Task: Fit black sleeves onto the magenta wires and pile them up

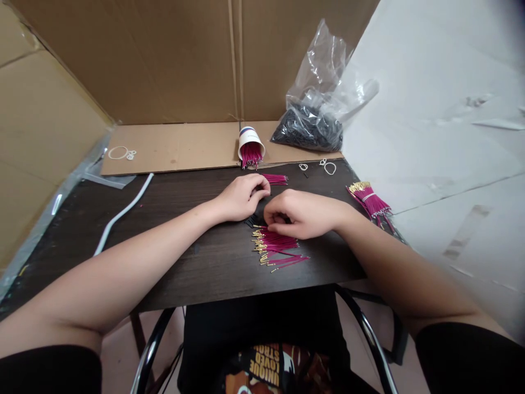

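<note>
Over the middle of the dark table, my left hand (245, 197) has its fingers curled into a pinch. What it holds, if anything, is too small to make out. Just to its right, my right hand (303, 214) is also closed, thumb against fingers, its contents hidden. Under and below the right hand lies a loose pile of magenta wires (279, 241) with gold-coloured tips. Small black tube pieces (251, 221) are beside the pile, below my left hand. Behind my hands is a smaller row of magenta wires (275, 179).
A paper cup (248, 137) lies tipped with magenta wires inside. A clear bag of black pieces (309, 126) rests at the back right. At the right edge sits a banded wire bundle (371, 200). Rubber bands (328, 167) and a pale tube (123, 212) lie around.
</note>
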A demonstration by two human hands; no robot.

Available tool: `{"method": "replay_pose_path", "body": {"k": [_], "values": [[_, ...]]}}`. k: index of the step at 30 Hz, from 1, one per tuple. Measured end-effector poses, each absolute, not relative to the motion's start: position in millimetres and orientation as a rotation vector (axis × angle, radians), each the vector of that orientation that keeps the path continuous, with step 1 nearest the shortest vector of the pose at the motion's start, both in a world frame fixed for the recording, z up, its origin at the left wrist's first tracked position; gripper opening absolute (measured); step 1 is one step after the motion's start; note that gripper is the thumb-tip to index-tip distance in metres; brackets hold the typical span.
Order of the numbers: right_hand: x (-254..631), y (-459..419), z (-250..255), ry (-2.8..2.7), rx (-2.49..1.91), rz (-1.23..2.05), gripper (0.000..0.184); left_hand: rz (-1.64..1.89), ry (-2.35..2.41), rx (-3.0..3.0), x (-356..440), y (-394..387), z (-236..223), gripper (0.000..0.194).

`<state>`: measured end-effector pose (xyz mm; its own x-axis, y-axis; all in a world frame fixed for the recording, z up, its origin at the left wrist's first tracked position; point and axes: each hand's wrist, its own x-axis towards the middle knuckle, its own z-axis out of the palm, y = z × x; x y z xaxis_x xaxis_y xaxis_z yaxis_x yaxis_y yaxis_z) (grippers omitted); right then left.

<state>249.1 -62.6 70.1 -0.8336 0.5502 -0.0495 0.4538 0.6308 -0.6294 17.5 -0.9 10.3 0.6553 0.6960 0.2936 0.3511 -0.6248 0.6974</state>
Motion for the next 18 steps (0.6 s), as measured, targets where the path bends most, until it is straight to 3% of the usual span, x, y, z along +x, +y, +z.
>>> {"method": "replay_pose_path", "body": {"k": [5,8,12,18], "values": [[264.7,-54.7,77.8,-2.428,-0.857,1.102,0.003,0.875,0.893,2.053,19.9,4.2,5.1,0.013],[275.2,-46.3,78.3,-2.291,-0.929,1.182,0.017,0.922,0.906,1.915,21.8,7.1,2.7,0.016],[285.6,-35.5,74.1,-2.289,-1.116,0.94,0.022,0.957,0.903,1.839,21.9,9.7,0.6,0.026],[286.1,-30.9,67.0,-2.168,-1.187,0.783,0.024,0.962,0.914,1.875,20.0,11.0,-0.7,0.026]]}}
